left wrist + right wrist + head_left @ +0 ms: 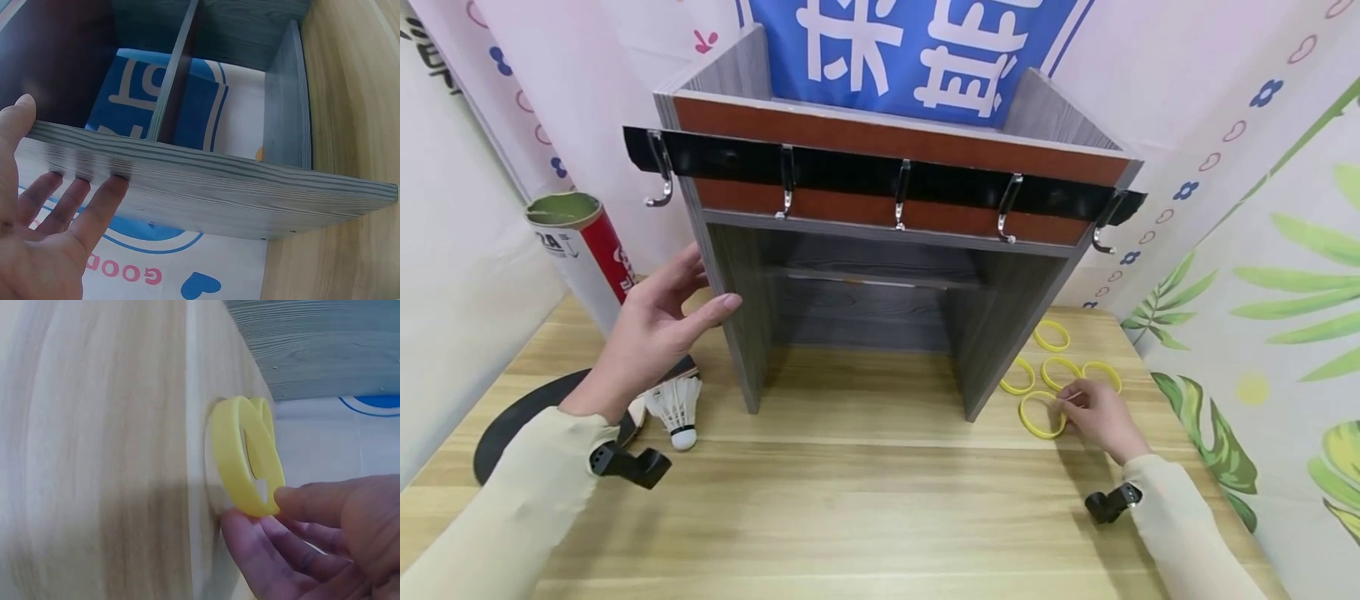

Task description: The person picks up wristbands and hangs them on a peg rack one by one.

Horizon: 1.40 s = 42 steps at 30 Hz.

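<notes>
A grey wood-grain hook rack (880, 229) stands on the table, with a red-brown front and a black strip of metal hooks (898, 196). My left hand (658, 325) holds its left side panel (187, 187), thumb at the front edge and fingertips on the outer face. To the right of the rack, my right hand (1101, 417) pinches the near rim of a yellow ring (1042, 415) between thumb and fingers. In the right wrist view this ring (228, 456) is tilted, another showing partly behind it. Several more yellow rings (1051, 335) lie flat just beyond.
Left of the rack stand a tall red-and-white tube (583, 250) and, nearer, a shuttlecock (677, 412). A black paddle (512, 425) lies partly under my left forearm. Printed cloths (1285, 317) hang behind and beside the wooden table (850, 508).
</notes>
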Motion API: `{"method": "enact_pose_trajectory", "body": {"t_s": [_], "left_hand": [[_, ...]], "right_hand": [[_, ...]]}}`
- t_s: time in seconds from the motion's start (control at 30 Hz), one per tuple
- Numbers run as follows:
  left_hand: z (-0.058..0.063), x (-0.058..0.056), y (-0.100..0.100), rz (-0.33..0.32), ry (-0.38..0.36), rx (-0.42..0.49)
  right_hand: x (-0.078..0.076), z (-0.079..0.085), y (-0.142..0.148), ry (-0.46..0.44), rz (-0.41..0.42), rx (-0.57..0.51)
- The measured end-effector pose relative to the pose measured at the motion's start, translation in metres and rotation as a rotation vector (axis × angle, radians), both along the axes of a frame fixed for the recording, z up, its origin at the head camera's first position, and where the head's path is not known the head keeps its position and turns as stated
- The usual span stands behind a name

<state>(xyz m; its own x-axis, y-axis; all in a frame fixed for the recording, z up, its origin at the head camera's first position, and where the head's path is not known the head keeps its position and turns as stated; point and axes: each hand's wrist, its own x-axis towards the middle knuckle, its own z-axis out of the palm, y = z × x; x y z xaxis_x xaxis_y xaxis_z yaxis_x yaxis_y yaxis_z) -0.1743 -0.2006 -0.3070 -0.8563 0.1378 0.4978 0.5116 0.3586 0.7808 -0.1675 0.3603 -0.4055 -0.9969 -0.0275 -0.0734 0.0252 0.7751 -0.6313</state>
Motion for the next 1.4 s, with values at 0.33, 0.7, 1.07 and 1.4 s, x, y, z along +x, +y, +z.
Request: {"method": "enact_pose_trajectory", "body": {"t_s": [0.33, 0.7, 1.07, 1.4], "left_hand": [[0.0, 0.0, 0.0, -0.011, 0.003, 0.003], [0.004, 0.001, 0.002, -0.015, -0.036, -0.015], [0.005, 0.0, 0.002, -0.004, -0.057, -0.022], [0.003, 0.0, -0.001, -0.004, -0.035, -0.004]], "right_hand": [[0.004, -0.002, 0.02, -0.229, -0.024, -0.388], [0.012, -0.01, 0.03, -0.283, -0.029, -0.627], [0.019, 0.005, 0.026, -0.188, 0.098, -0.742], [0.033, 0.032, -0.002, -0.118, 0.287, -0.673]]}}
